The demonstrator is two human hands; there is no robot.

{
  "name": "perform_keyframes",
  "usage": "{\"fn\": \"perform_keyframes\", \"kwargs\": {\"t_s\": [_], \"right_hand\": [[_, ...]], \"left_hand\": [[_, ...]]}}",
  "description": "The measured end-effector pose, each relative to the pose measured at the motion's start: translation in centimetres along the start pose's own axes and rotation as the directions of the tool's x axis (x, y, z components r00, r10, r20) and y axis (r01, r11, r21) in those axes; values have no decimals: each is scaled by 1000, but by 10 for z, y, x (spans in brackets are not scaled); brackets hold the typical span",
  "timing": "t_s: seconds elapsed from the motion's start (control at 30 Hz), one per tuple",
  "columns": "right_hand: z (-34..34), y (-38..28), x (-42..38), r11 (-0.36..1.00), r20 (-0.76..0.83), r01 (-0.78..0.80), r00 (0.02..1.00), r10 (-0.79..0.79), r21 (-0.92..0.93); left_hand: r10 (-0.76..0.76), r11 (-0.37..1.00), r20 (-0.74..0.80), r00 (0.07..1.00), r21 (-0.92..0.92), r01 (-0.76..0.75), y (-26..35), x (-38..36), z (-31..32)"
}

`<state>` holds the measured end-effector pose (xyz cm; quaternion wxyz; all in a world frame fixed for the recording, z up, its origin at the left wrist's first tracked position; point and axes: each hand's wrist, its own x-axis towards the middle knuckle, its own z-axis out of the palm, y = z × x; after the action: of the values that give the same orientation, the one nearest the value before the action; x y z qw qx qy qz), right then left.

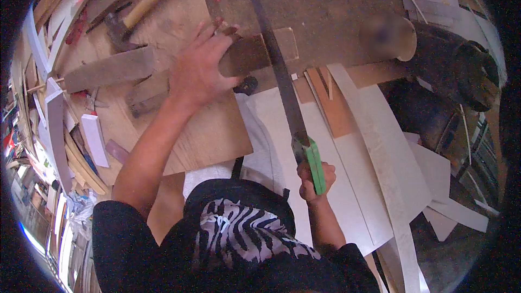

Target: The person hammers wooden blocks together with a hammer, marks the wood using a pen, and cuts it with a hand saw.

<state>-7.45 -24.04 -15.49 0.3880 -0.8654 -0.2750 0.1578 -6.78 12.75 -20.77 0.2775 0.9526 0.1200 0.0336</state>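
Note:
My left hand presses down on a brown wooden piece that lies across the workbench. My right hand grips the green handle of a handsaw. Its long dark blade runs up and away from me and crosses the wooden piece just right of my left fingers.
A hammer with a pale handle lies at the upper left beside a flat board. Pale veneer offcuts cover the floor on the right. Stacked wood strips line the left edge. A dark round object sits at right.

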Motion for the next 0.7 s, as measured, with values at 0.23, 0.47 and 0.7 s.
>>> {"fn": "perform_keyframes", "kwargs": {"t_s": [0.23, 0.47, 0.7], "right_hand": [[-7, -10, 5, 936, 152, -157, 965, 213, -314], [9, -10, 2, 984, 43, -77, 995, 85, -158], [12, -9, 13, 952, 77, -167, 978, 193, -258]], "left_hand": [[-5, 1000, 2, 1000, -15, 6, 3, 0, -1], [8, 1000, -16, 1000, 8, -8, 3, 2, -2], [18, 1000, -4, 1000, 19, -17, 1, 1, -2]]}}
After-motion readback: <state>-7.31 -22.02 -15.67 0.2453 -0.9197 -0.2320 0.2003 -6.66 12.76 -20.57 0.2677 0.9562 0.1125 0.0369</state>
